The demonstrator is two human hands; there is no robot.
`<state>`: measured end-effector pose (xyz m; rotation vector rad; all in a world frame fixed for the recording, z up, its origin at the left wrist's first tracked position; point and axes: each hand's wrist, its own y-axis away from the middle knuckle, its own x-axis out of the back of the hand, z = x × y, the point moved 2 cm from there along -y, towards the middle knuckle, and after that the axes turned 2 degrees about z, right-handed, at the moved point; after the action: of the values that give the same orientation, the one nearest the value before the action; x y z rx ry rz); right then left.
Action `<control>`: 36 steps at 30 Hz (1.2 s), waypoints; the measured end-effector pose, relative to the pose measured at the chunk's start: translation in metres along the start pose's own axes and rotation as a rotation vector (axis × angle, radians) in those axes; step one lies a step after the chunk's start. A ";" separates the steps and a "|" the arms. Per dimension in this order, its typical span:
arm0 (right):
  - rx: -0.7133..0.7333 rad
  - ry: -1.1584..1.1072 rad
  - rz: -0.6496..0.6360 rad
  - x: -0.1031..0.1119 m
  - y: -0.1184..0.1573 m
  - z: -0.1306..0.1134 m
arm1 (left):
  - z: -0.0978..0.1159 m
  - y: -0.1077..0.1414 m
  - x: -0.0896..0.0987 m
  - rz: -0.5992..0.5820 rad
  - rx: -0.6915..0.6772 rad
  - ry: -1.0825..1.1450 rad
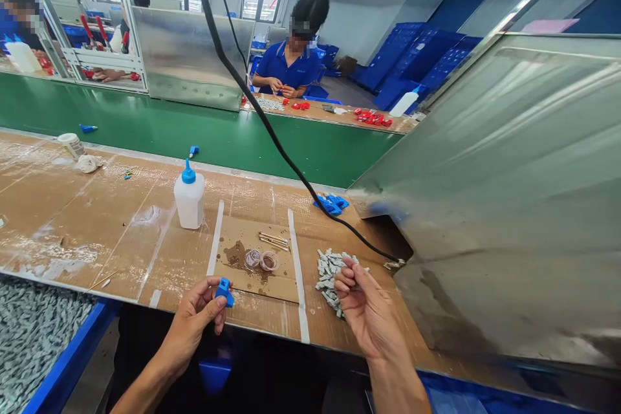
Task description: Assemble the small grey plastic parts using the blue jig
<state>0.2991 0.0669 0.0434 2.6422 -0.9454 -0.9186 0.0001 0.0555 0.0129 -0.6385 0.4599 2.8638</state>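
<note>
My left hand (201,310) grips a small blue plastic part (224,291) between thumb and fingers, above the table's front edge. The part has a square hole in its upper end. My right hand (366,304) is raised over a pile of small light-grey plastic pieces (328,272), its thumb and fingers pinched together. Whatever is in that pinch is too small to make out. Between the hands lies a cardboard mat (272,288) with wet spots. Two small round clear dishes, a left dish (252,259) and a right dish (270,261), sit on it beside several cotton swabs (274,240).
A white squeeze bottle (189,200) with a blue cap stands left of the mat. More blue parts (332,204) lie behind the grey pile. A black cable (276,142) hangs across. A metal panel (514,207) bounds the right. A co-worker (291,65) sits beyond the green belt (145,119).
</note>
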 end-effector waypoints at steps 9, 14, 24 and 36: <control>-0.056 0.175 -0.165 0.000 0.004 0.006 | -0.002 0.000 0.001 -0.002 0.009 0.006; -0.018 0.248 -0.165 -0.003 0.007 0.004 | -0.001 0.001 0.002 -0.003 0.008 0.005; -0.035 0.317 -0.233 -0.011 0.018 0.011 | 0.002 0.004 -0.001 -0.062 -0.006 0.067; 0.099 0.394 -0.303 -0.045 0.026 0.037 | -0.003 0.002 0.007 -0.064 -0.024 -0.034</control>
<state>0.2361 0.0758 0.0451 2.9457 -0.5186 -0.3764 -0.0053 0.0537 0.0077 -0.5963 0.3930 2.8194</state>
